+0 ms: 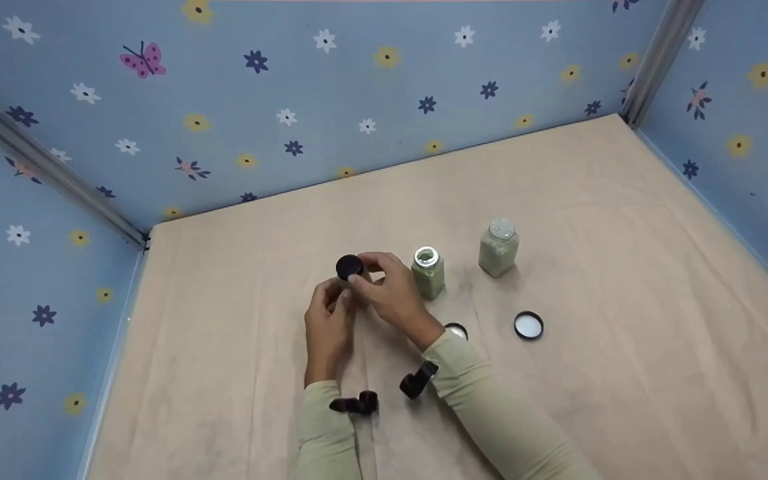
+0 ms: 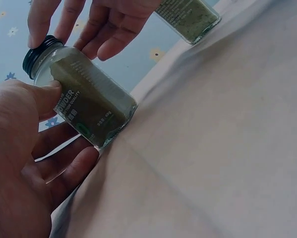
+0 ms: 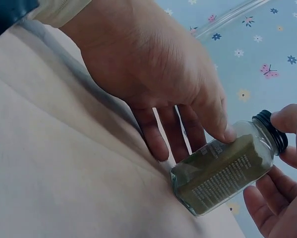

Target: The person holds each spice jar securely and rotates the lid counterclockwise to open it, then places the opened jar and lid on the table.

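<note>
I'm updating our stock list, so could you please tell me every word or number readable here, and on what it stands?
"OWDER", start hidden: held jar.
"QUALITY": same label, below that.
"60g": same label, lower, small and faint.
Its other print, and that on the jar beside it: too small or blurred to read.

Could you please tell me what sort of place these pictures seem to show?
It looks like a small booth set up for tabletop work: there is a beige cloth-covered surface, with blue flower-patterned panels behind it and on both sides, and grey metal posts at the corners.
</note>
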`<state>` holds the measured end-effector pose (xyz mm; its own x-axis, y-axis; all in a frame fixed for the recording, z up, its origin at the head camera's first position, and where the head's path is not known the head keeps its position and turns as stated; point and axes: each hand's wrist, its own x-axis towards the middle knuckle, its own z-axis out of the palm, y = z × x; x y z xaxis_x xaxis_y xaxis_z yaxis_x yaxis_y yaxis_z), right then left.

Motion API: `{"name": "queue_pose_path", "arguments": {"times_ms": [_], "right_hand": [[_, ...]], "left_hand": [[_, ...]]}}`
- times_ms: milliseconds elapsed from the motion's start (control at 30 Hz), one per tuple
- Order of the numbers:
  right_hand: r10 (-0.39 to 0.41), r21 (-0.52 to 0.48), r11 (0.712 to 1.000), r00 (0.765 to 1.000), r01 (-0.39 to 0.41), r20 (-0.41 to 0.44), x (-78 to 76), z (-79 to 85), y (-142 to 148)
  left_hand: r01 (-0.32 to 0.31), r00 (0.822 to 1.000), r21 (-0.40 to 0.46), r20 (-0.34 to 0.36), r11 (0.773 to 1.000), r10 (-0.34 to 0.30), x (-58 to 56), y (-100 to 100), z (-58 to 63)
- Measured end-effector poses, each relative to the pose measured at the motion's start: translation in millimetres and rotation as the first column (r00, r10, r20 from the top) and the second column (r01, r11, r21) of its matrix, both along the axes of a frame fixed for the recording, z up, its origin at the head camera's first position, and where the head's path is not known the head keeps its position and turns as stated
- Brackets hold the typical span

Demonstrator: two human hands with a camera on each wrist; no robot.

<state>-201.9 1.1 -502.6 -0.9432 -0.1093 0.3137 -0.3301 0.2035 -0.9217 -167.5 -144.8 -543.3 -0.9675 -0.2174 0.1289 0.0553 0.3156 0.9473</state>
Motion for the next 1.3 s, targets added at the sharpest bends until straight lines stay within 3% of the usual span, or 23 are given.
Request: {"name": "queue_pose_path", "arguments": {"times_ms": [633, 867, 1300], "right_hand": [[0.018, 0.235, 0.972, 1.0, -0.013, -0.017, -3.8, 8.8, 2.7], [0.065, 0.246, 0.968, 0.997, -0.053, -0.041, -3.5, 9.5, 7.5], [0.079, 0.287, 0.957, 0.991, -0.045, -0.108, -6.3, 6.9, 8.9]], "left_hand": [[-0.005, 1.0, -0.009, 0.017, 1.0, 0.006, -3.0, 2.6, 4.4], [0.004, 1.0, 0.007, 0.019, 1.0, -0.004, -2.7, 2.5, 2.2], [-0.016, 0.999, -0.006, 0.039, 1.0, 0.016, -3.1, 2.3, 3.1]]}}
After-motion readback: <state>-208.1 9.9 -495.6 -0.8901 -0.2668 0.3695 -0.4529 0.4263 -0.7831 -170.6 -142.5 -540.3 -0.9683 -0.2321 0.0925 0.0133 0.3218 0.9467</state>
